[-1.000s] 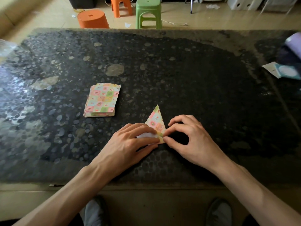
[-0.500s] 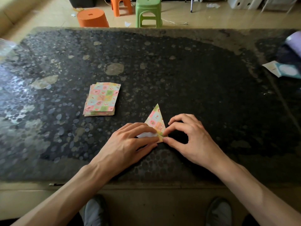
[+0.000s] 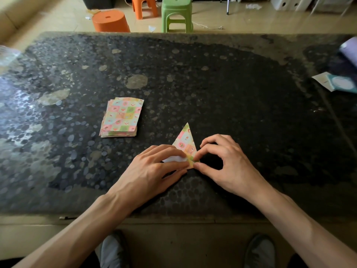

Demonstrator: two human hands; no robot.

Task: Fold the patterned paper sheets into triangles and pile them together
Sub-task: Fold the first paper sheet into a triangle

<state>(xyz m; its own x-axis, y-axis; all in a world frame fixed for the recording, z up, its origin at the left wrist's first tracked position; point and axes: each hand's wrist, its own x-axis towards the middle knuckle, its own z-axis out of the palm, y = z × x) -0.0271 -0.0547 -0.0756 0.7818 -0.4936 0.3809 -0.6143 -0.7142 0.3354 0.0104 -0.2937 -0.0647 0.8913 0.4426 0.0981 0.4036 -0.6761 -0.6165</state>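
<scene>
Left hand (image 3: 150,171) flat, fingers together, pins triangle (image 3: 185,141) to table (image 3: 231,93), likely so right hand (image 3: 228,165), pinching its near corner, can sharpen the crease; stack (image 3: 122,117) lies apart.

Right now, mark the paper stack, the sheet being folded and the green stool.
paper stack (image 3: 122,116), head view, middle of its top sheet.
folded sheet (image 3: 185,140), head view, patterned face above the fingers.
green stool (image 3: 176,3), head view, top of the seat.
</scene>
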